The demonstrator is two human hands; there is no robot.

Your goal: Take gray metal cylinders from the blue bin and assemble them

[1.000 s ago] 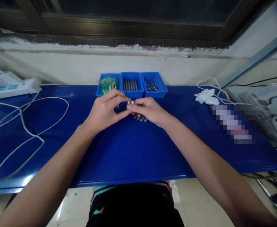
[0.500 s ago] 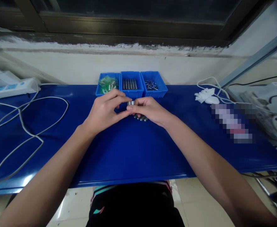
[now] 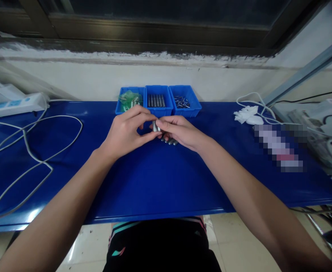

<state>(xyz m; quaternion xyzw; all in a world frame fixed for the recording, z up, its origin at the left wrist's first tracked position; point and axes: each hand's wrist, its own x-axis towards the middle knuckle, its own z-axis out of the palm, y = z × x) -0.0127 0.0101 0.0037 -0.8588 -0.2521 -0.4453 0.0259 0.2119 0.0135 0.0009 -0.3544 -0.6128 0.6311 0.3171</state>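
Between my two hands are small silvery metal cylinders (image 3: pixel 155 126), held upright above the blue table. My left hand (image 3: pixel 130 130) pinches them from the left with thumb and fingertips. From the right, my right hand (image 3: pixel 177 130) grips them, its thumb pressed against their side and its other fingers curled behind. How many cylinders are held is partly hidden by the fingers. Just below my right hand, several metal rods (image 3: pixel 170 141) lie side by side on the table, mostly covered by that hand.
Three blue bins stand at the back: one with a green bag and small metal parts (image 3: pixel 130 100), one with grey bars (image 3: pixel 156 101), one with thin pins (image 3: pixel 182 102). White cables (image 3: pixel 51 166) loop at left by a power strip (image 3: pixel 18 105). Crumpled tissue (image 3: pixel 245 114) lies right.
My right thumb has moved up and slightly right along the cylinders, so more of their side shows. My left hand stays nearly in place.
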